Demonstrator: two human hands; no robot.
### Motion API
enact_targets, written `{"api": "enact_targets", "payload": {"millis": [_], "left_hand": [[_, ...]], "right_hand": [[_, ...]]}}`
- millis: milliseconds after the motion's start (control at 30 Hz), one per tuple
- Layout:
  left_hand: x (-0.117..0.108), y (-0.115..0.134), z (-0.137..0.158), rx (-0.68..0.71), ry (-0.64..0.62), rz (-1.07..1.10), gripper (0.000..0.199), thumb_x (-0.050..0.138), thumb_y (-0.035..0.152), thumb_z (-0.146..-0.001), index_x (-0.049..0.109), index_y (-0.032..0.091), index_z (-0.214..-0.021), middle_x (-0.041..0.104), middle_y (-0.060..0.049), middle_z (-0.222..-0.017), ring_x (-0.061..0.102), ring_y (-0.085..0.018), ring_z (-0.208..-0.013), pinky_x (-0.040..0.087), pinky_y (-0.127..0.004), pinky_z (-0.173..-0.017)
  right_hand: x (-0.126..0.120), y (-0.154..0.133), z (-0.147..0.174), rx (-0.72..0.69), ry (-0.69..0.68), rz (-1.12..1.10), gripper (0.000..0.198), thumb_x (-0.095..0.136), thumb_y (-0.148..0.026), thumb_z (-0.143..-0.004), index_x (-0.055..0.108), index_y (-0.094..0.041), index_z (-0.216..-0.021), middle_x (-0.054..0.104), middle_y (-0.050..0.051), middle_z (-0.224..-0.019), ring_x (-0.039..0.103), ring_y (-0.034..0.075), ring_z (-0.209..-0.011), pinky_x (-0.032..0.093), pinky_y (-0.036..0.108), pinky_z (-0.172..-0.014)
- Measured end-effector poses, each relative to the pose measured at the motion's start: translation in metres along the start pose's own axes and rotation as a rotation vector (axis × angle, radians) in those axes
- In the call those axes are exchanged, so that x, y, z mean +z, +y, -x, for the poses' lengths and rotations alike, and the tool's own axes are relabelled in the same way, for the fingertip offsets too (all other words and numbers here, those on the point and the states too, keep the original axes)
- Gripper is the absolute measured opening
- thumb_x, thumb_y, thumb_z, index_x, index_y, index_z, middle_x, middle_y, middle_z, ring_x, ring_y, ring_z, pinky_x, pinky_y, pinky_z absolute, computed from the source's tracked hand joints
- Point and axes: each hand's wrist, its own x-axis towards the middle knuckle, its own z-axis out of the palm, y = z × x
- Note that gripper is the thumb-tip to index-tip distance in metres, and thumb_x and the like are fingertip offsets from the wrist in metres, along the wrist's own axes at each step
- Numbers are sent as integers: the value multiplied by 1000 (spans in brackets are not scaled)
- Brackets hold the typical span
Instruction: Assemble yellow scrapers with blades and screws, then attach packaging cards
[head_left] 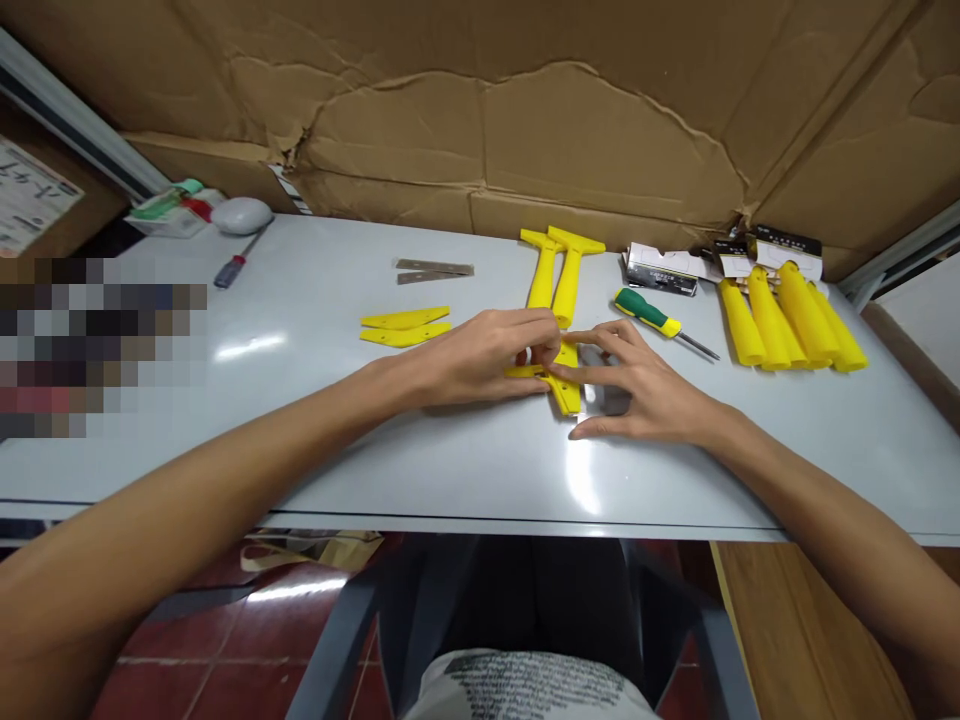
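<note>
In the head view, a yellow scraper (568,397) with a wide metal blade (592,396) lies on the table between my hands. My left hand (491,352) is closed around its handle side, fingers curled and pinched together; whether a small part sits in the fingertips is hidden. From the right, my right hand (637,385) spans the scraper's head, fingertips pressing on the yellow plastic and thumb by its near end. Left of my hands lie two yellow cover strips (405,319), each with small holes. Behind them are thin metal blades (435,270).
Two yellow T-shaped scraper handles (570,275) lie behind my hands. A green-yellow screwdriver (660,315) is at right, before packaging cards (660,268) and several yellow handles (806,315). Another screwdriver (229,271) and a plastic tub (169,215) are at left. Cardboard (525,130) walls the back.
</note>
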Motion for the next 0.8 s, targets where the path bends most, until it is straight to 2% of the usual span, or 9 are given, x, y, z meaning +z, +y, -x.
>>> {"api": "enact_targets", "payload": {"millis": [100, 200, 267, 333, 400, 500, 633, 800], "left_hand": [[-2, 2, -2, -37, 45, 153, 23, 80, 29, -102, 60, 20, -93, 71, -1, -97, 66, -11, -85, 56, -24, -80], [-3, 6, -4, -119, 65, 326, 23, 84, 32, -100, 66, 19, -95, 76, -3, -101, 71, -10, -87, 61, -23, -83], [-4, 10, -4, -188, 49, 394, 21, 82, 34, -101, 70, 17, -106, 79, -4, -104, 75, -11, -89, 63, -23, -82], [-4, 14, -4, -247, 29, 418, 25, 80, 35, -102, 72, 17, -117, 81, -5, -108, 78, -12, -93, 64, -24, -84], [-3, 18, -5, -292, 35, 417, 28, 79, 37, -102, 73, 17, -121, 82, -6, -111, 79, -13, -94, 64, -27, -87], [0, 22, -6, -343, 65, 416, 27, 78, 40, -101, 76, 17, -114, 83, -5, -107, 77, -14, -93, 63, -30, -90], [3, 25, -6, -359, 71, 399, 26, 75, 41, -102, 79, 17, -110, 83, -4, -103, 77, -15, -91, 62, -30, -89], [5, 30, -4, -314, 48, 334, 25, 74, 39, -102, 80, 17, -111, 84, -4, -103, 76, -14, -89, 61, -29, -85]], "right_hand": [[7, 5, -2, -69, 172, 75, 37, 74, -53, -105, 84, -36, -136, 66, 13, -153, 53, 35, -136, 47, 69, -123], [9, 5, -5, -74, 293, -2, 25, 66, -38, -110, 88, -30, -118, 77, 11, -118, 65, 26, -112, 56, 51, -105], [6, 2, -6, -21, 315, -110, 26, 70, -44, -110, 85, -24, -106, 76, 7, -98, 67, 21, -93, 57, 41, -89], [2, -3, -6, 81, 326, -205, 33, 76, -53, -105, 81, -21, -102, 75, 5, -91, 66, 18, -84, 56, 36, -81], [-1, -7, -6, 178, 338, -284, 42, 81, -62, -99, 79, -21, -103, 77, 4, -91, 67, 17, -82, 57, 34, -82], [-1, -10, -8, 259, 349, -407, 49, 87, -67, -91, 76, -21, -105, 77, 4, -94, 68, 16, -84, 60, 34, -84], [1, -12, -8, 289, 347, -478, 50, 88, -67, -90, 71, -21, -101, 69, 0, -85, 62, 14, -77, 56, 31, -76], [0, -16, -8, 223, 343, -386, 43, 84, -60, -96, 69, -20, -97, 67, -1, -79, 58, 12, -70, 50, 28, -69]]}}
